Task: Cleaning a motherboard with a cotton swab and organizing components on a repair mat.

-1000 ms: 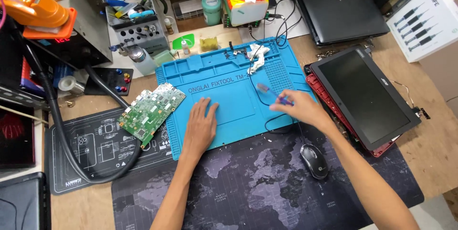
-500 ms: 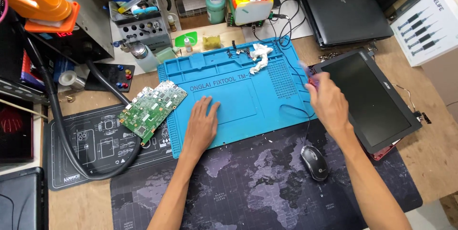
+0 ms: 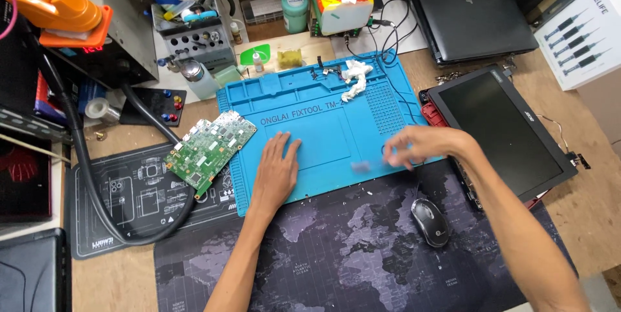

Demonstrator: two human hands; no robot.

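Resting flat, fingers spread, the left hand (image 3: 277, 171) presses a ribbed blue silicone mat (image 3: 310, 108); the right hand (image 3: 420, 147) pinches a small blurred tool (image 3: 362, 166) above it.

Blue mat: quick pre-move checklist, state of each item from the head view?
1. Left hand flat on the blue mat, steadying it: ok.
2. Right hand over the mat's right edge, gripping a small item: cannot tell what it is, it is motion-blurred.
3. Centre of the mat free of parts: ok; only a crumpled white wipe near the top edge.
4. Green circuit board fully on the mat: not ok; it overlaps the left edge, mostly off it.
5. Mouse out of the right forearm's way: not ok; it sits close beside it.
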